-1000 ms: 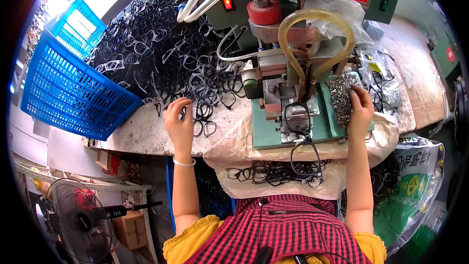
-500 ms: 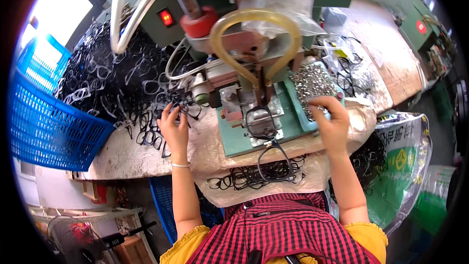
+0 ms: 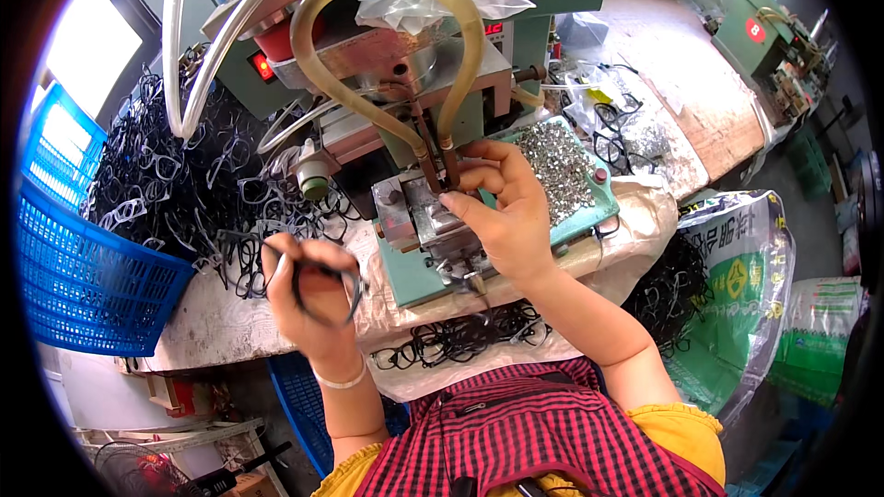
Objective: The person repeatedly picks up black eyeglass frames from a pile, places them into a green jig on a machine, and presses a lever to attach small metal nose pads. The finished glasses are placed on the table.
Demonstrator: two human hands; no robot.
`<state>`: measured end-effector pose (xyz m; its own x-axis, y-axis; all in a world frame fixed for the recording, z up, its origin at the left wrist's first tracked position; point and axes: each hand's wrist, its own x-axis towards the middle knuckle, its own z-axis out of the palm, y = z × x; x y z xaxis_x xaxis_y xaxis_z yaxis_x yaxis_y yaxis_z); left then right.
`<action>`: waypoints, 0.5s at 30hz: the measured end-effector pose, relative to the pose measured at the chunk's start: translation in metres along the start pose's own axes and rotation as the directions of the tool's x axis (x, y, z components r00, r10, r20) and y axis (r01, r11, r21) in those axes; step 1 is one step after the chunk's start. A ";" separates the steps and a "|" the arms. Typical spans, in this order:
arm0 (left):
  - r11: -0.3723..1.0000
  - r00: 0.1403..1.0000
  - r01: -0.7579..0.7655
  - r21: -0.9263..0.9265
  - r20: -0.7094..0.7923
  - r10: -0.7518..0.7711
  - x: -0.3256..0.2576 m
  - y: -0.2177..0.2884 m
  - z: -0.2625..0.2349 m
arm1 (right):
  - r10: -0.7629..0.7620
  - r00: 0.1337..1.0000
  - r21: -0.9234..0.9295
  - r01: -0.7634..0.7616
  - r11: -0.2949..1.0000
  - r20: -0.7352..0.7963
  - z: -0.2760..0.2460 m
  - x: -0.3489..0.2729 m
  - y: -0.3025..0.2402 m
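Note:
My left hand is raised in front of the bench with its fingers closed on a dark eyeglass frame, slightly blurred. My right hand reaches to the machine's metal fixture, just below the two electrode-like tips. Its thumb and forefinger are pinched close together there; what lies between them is too small or hidden to make out. Right of that hand, a green tray holds many tiny shiny metal parts. Several dark eyeglass frames lie on the cloth between the machine and my apron.
A large heap of dark eyeglass frames covers the bench at left, beside blue plastic baskets. A looped yellowish hose arches over the fixture. More frames lie at the right rear. A white and green sack stands at right.
My left hand, empty before, now holds an eyeglass frame. The frame that hung from the fixture is gone from there. My right hand has moved left from the parts tray to the fixture.

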<state>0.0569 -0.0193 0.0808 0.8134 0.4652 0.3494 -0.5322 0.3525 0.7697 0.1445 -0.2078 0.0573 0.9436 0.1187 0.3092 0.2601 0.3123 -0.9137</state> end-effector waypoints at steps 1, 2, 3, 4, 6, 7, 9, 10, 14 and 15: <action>0.993 0.999 0.050 -0.110 0.022 -0.047 -0.009 0.012 0.012 | 0.034 0.999 -0.013 -0.034 0.999 -0.007 0.000 -0.001 -0.002; 0.957 0.983 0.134 -0.257 0.158 -0.096 -0.017 0.021 0.022 | -0.006 1.000 -0.035 0.007 0.999 0.007 0.001 -0.004 -0.005; 0.958 0.955 0.223 -0.183 0.239 -0.177 -0.027 0.023 0.025 | -0.045 0.999 -0.055 0.047 0.997 0.020 0.001 -0.008 -0.008; 0.945 0.911 0.312 -0.103 0.314 -0.266 -0.034 0.023 0.029 | -0.082 0.996 -0.078 0.084 0.993 0.028 0.000 -0.012 -0.011; 0.748 0.699 0.659 0.080 0.300 -0.648 -0.045 0.020 0.052 | -0.025 0.995 -0.186 0.043 0.982 0.099 -0.008 -0.013 -0.020; 0.650 0.615 0.758 0.049 0.280 -0.737 -0.045 0.011 0.061 | -0.005 0.992 -0.239 0.036 0.970 0.130 -0.016 -0.010 -0.028; 0.475 0.462 0.879 -0.030 0.300 -0.835 -0.036 -0.011 0.065 | -0.198 0.971 -0.679 0.237 0.695 0.136 -0.053 0.007 0.002; 0.397 0.397 0.915 -0.072 0.331 -0.856 -0.032 -0.021 0.064 | -0.270 0.950 -0.865 0.266 0.425 0.159 -0.072 0.013 0.016; 0.395 0.408 0.912 -0.107 0.325 -0.853 -0.039 -0.036 0.064 | -0.276 0.958 -0.963 0.149 0.224 0.084 -0.136 0.011 0.059; 0.402 0.412 0.910 -0.096 0.301 -0.860 -0.038 -0.035 0.067 | -0.283 0.955 -0.958 0.162 0.238 0.091 -0.141 0.010 0.063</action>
<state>0.0603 -0.1038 0.0766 0.8634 -0.3562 -0.3573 0.5039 0.6431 0.5766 0.1989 -0.3196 -0.0347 0.8089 0.1109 0.5774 0.4110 -0.8089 -0.4204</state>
